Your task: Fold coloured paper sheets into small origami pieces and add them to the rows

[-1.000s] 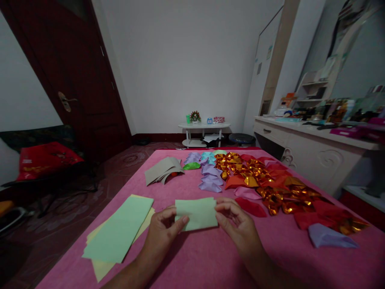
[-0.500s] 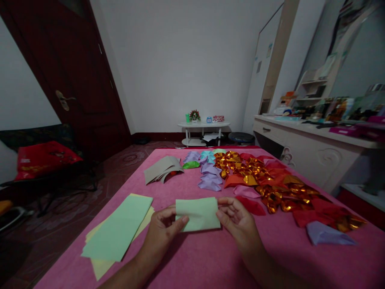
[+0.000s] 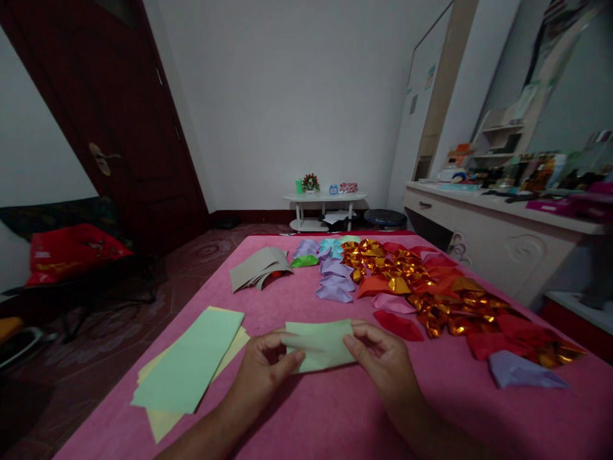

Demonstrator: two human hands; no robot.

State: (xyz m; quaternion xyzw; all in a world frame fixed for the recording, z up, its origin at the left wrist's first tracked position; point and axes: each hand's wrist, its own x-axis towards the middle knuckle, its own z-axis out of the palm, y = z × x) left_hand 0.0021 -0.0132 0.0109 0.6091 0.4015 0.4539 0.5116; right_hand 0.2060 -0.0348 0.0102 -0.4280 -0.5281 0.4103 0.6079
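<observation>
My left hand (image 3: 261, 377) and my right hand (image 3: 383, 364) pinch the two ends of a folded pale green paper (image 3: 320, 344) just above the pink cloth (image 3: 335, 415). The paper sags a little in the middle. Fingers and thumbs of both hands are closed on its edges. To the left of my left hand lies a stack of green and yellow paper sheets (image 3: 191, 364). Right of my right hand lies a red folded piece (image 3: 398, 324).
Folded paper pieces in gold foil and red (image 3: 431, 287), purple (image 3: 332, 278) and grey (image 3: 258, 267) cover the far half of the cloth. A lone purple piece (image 3: 524, 372) lies at the right. A dresser (image 3: 498, 236) stands right, a dark door (image 3: 124, 128) left.
The green paper has dropped slightly and tilted flatter toward the cloth, and both hands have lowered with it. My grip on its ends stays the same.
</observation>
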